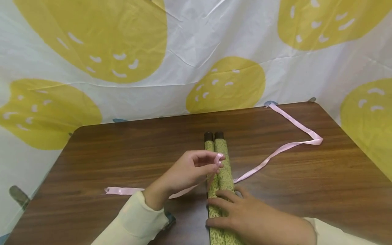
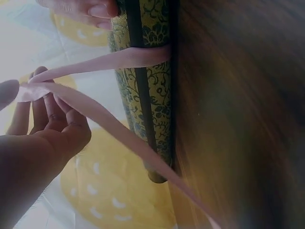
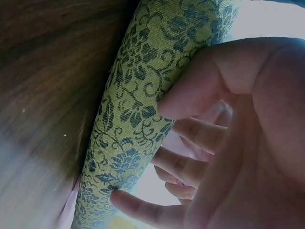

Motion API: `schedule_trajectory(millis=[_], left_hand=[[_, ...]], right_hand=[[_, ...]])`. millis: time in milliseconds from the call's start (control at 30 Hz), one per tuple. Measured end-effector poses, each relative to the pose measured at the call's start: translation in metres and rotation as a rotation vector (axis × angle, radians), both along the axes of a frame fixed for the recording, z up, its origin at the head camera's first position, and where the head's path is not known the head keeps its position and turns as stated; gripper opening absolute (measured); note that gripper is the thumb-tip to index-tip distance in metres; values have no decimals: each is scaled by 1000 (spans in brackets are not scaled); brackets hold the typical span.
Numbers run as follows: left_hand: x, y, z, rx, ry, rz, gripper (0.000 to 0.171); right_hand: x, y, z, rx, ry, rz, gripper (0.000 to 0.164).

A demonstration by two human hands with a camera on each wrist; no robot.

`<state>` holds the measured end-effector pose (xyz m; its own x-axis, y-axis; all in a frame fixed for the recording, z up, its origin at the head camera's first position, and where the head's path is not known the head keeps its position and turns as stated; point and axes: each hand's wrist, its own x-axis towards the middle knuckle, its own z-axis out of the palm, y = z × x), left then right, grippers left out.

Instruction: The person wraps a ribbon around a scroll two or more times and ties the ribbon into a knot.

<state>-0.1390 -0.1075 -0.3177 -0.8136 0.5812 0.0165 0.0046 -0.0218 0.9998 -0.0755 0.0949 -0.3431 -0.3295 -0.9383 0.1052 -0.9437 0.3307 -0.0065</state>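
A scroll [image 1: 225, 163], rolled from both sides into two parallel rolls, lies lengthwise on the table. Its covering is yellow-green with a dark floral pattern, and the roll ends are dark. My left hand [image 1: 191, 172] is raised over the rolls, pinching a loop of pink ribbon [image 1: 183, 193] between thumb and fingers. In the left wrist view the ribbon [image 2: 109, 121] comes up beside the rolls and also lies against the scroll [image 2: 159, 88]. My right hand [image 1: 239, 212] holds the rolls nearer to me, fingers over the top and thumb [image 3: 190, 95] against the side.
One ribbon end lies left of my left wrist. The other part runs right across the brown wooden table [image 1: 122, 153], folds sharply near the right side and reaches the back edge. A white cloth [image 1: 183, 51] with yellow shapes hangs behind the table.
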Motion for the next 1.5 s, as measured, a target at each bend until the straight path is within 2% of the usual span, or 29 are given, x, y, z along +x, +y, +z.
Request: schedule_trajectory(millis=[133, 233, 367, 467, 533, 600, 800, 900, 1033, 1167, 1300, 1400, 1500], left_hand=[[0, 0, -1, -27, 25, 13, 34], [0, 1, -3, -59, 55, 27, 36], [1, 3, -5, -126, 130, 49, 33], [1, 5, -6, -167, 162, 66, 31], [2, 6, -8, -177, 159, 77, 29], [2, 8, -9, -169, 136, 81, 28], [4, 11, -13, -89, 64, 82, 39], [5, 9, -13, -110, 59, 87, 44], [6, 7, -14, -179, 71, 84, 32], [3, 8, -17, -236, 94, 96, 22], [-3, 11, -21, -251, 82, 124, 20], [-9, 16, -25, -254, 70, 139, 19], [-13, 22, -28, -282, 76, 158, 17]], right_hand=[[1, 0, -1, -7, 16, 3, 66], [2, 2, 2, 4, -7, 9, 64], [1, 7, 13, -41, -37, -3, 38], [-4, 14, 22, -110, -16, -82, 29], [-10, 19, 25, -140, -1, -161, 14], [-18, 26, 26, -145, 12, -231, 6], [-48, 49, 19, -79, -38, -375, 14], [-60, 56, 12, -50, -70, -406, 25], [-71, 61, 2, -58, -89, -410, 32], [-78, 60, -6, -84, -64, -405, 20], [-81, 56, -6, -121, -31, -415, 18], [-80, 55, -2, -163, -63, -424, 15], [-77, 57, 5, -163, -138, -423, 18]])
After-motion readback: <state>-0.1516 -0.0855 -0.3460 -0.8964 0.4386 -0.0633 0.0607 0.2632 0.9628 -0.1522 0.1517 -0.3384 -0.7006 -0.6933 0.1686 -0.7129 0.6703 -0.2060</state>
